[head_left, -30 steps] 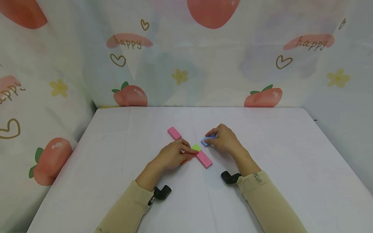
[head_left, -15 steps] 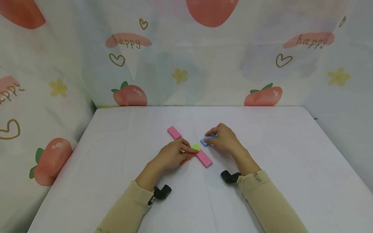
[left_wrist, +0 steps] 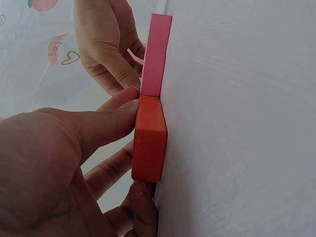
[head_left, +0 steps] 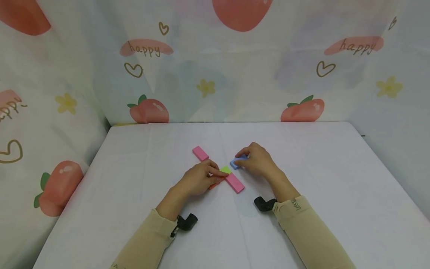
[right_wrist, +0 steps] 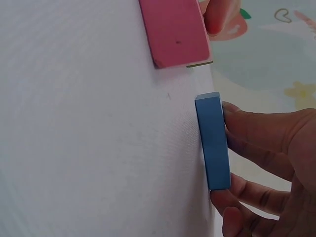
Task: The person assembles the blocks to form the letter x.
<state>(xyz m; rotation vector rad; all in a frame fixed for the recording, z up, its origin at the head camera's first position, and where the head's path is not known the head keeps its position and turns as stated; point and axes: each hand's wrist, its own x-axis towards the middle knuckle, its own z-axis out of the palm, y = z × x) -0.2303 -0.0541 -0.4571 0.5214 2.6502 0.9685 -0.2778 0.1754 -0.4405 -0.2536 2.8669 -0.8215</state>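
My left hand (head_left: pixel 198 178) holds an orange block (left_wrist: pixel 150 148) flat on the table, thumb over its top and fingers at its sides and end. A green block (head_left: pixel 226 170), partly hidden by that hand, lies against the orange one. One end of a pink block (head_left: pixel 235 183) meets these two, pointing toward the near right. My right hand (head_left: pixel 259 160) grips a blue block (right_wrist: pixel 214 143) between thumb and fingers, a short gap away from the green block. Beyond the left hand lies another pink block (head_left: pixel 201 153), its near end close to the knuckles.
The blocks lie on a white cloth-covered table (head_left: pixel 302 157). Behind it and to the left hang printed curtains (head_left: pixel 235 74). A black wrist camera (head_left: pixel 187 222) juts from the left sleeve, and another black camera (head_left: pixel 265 204) from the right one.
My right hand and the blue block have shifted very slightly left, toward the green block. The left hand and the other blocks stay put; the head view has drifted a little.
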